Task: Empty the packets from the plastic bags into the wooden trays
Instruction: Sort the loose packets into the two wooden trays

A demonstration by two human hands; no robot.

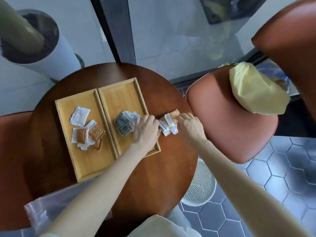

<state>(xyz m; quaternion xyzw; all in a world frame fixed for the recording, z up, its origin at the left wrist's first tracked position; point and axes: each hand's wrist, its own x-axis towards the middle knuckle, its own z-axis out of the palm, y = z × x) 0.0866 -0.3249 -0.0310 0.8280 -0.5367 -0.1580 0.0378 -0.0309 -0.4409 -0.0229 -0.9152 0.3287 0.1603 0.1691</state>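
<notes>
Fingers (181, 117) of my right hand (189, 126) press orange-and-white packets (168, 124) on the round desk (153, 177), just right of the right wooden tray (119, 93). My left hand (145, 130) lies flat over grey packets (124, 124) inside it. Brown packets (87, 132) sit in the left wooden tray (85, 168); an empty plastic bag (42, 214) lies near me.

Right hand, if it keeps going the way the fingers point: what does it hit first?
The orange packets on the table; the right hand already looks in contact with them, though depth is unclear.
</notes>
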